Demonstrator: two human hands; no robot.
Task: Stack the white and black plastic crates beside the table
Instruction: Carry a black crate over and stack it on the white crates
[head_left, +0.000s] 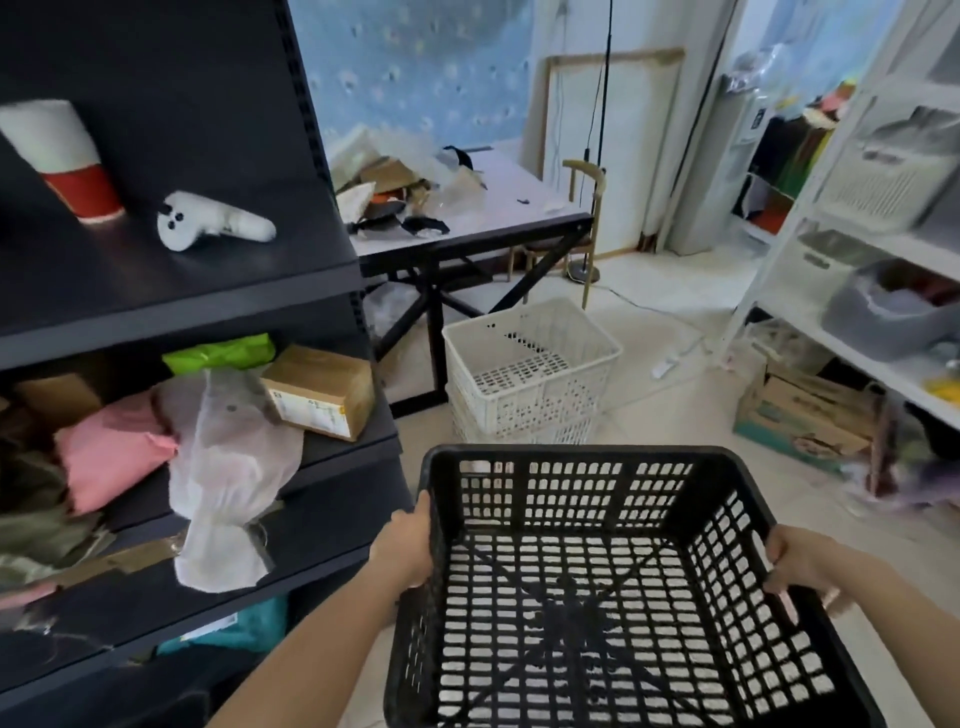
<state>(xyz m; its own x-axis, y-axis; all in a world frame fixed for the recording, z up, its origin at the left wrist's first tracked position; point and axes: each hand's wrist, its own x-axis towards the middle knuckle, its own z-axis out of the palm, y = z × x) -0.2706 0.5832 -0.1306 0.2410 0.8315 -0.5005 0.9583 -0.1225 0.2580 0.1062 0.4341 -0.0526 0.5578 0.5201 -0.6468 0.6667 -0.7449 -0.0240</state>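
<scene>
I hold an empty black plastic crate (597, 582) in front of me, above the floor. My left hand (410, 545) grips its left rim and my right hand (800, 566) grips its right rim. Ahead on the tiled floor stands a stack of white plastic crates (530, 369), the top one empty, right beside the leg of the table (519, 208). The black crate is apart from the white stack, nearer to me.
A dark shelving unit (322, 275) with parcels, bags and a white controller (213, 223) fills the left. White shelves (883, 249) with bins line the right, a cardboard box (805, 415) below them. A power strip (667, 364) and cable lie on the floor.
</scene>
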